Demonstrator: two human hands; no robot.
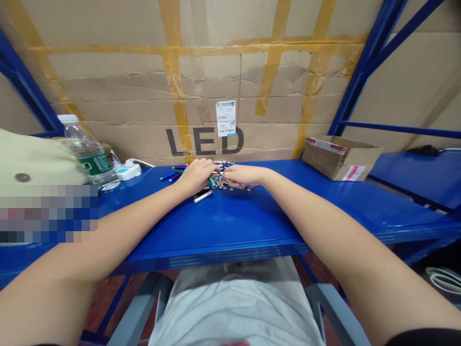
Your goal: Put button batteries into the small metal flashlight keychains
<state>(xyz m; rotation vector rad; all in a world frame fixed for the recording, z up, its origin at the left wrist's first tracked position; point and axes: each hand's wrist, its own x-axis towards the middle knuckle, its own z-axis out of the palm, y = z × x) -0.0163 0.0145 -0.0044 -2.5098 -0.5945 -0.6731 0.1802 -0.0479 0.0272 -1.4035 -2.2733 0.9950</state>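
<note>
Two hands, left [196, 176] and right [242, 176], fingers curled over coloured tubes [169, 176], plastic water bottle [88, 151] well aside.

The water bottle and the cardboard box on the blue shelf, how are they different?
The water bottle is clear plastic with a green label, but the cardboard box is brown and you can't see through it. The bottle is tall and narrow, while the box is low and wide. The bottle is towards the left of the shelf, and the box is towards the right. Both sit on the blue shelf.
</note>
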